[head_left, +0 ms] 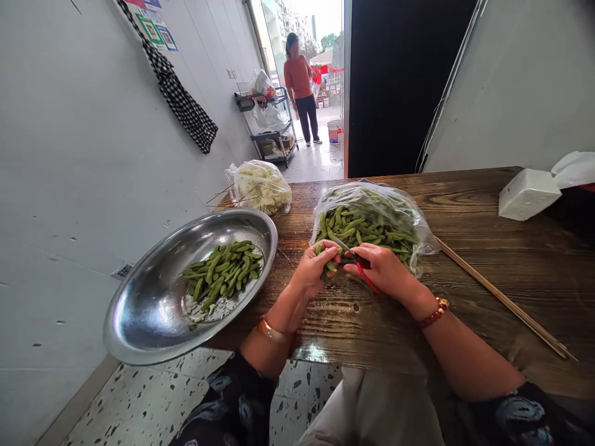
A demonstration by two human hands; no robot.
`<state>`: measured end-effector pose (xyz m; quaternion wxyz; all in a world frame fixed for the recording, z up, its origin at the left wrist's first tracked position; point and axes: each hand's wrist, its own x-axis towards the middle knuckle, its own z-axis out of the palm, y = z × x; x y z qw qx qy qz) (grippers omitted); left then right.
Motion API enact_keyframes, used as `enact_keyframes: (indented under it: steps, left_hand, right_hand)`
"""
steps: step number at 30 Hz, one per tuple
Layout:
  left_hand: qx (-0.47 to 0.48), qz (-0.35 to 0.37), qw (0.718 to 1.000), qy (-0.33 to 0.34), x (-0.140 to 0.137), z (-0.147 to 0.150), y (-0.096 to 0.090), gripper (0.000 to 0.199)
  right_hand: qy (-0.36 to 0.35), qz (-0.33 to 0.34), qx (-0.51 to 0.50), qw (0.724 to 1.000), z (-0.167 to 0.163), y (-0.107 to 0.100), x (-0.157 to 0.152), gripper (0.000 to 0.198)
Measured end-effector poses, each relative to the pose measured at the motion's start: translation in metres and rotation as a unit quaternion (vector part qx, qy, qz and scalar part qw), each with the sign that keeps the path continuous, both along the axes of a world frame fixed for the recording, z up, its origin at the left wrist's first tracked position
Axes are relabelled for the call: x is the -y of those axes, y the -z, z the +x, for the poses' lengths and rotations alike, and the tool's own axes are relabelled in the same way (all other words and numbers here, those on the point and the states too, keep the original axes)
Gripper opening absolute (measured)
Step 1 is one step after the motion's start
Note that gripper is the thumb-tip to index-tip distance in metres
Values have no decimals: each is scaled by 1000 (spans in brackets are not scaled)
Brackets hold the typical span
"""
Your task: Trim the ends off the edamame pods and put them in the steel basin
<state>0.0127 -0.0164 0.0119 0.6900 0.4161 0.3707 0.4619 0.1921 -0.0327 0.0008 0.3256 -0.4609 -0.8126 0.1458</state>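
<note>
Green edamame pods [331,266] are pinched in my left hand [311,266], just in front of a clear plastic bag [421,226] full of more pods [362,224]. My right hand [385,269] is closed around red-handled scissors [367,279]. Their dark blades point left, right by the pods at my left fingertips; whether they touch a pod I cannot tell. To the left, a wide steel bowl [149,316] holds a heap of pods [223,269] and some small scraps.
Behind the bowl sits a plastic bag of cauliflower [263,186] with thin sticks beside it. Long wooden skewers [502,297] lie on the wooden table [344,334] at right, near a white tissue pack [530,193]. A person [300,87] stands by the doorway near a cart [269,124].
</note>
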Motion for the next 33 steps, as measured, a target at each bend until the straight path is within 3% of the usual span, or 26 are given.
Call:
enact_keyframes:
  steps: [10,14,18,20,21,22,24,26,27,28,30,33]
  left_hand:
    - [52,-78,995,-28,2,-5,-9,31]
    - [30,-39,998,-37,20,-7,-41,29]
    - [-100,102,986,-88,37,-25,-87,26]
    - [-210,179,951,-139,39,-44,-105,24]
    - [-285,218,916,-181,38,-57,-111,23]
    - [-374,253,864,-224,35,-72,-115,21]
    - [-562,303,721,-270,27,-106,-120,17]
    - [-685,336,601,-240,21,-136,-122,17]
    - [-721,347,565,-199,20,-146,-122,22]
    - [-740,358,543,-171,20,-151,-123,28]
    - [-740,384,532,-148,28,-144,-121,33]
    - [-697,404,581,-115,43,-99,-108,29]
  right_hand:
    - [110,27,-160,981,22,-2,-13,32]
    - [127,15,-191,973,23,-5,-14,32]
    - [127,29,-193,972,24,-6,-14,31]
    - [124,40,-191,973,25,-6,-14,30]
    - [123,43,-189,973,25,-7,-14,30]
    - [123,46,-186,974,25,-7,-14,30]
    - [124,50,-180,975,25,-7,-14,30]
    - [121,54,-177,975,25,-8,-14,30]
    - [118,56,-177,975,25,-9,-14,29]
    - [115,57,-178,976,25,-9,-14,29]
    - [110,59,-177,976,25,-9,-14,28]
    - [110,59,-176,976,24,-7,-14,28]
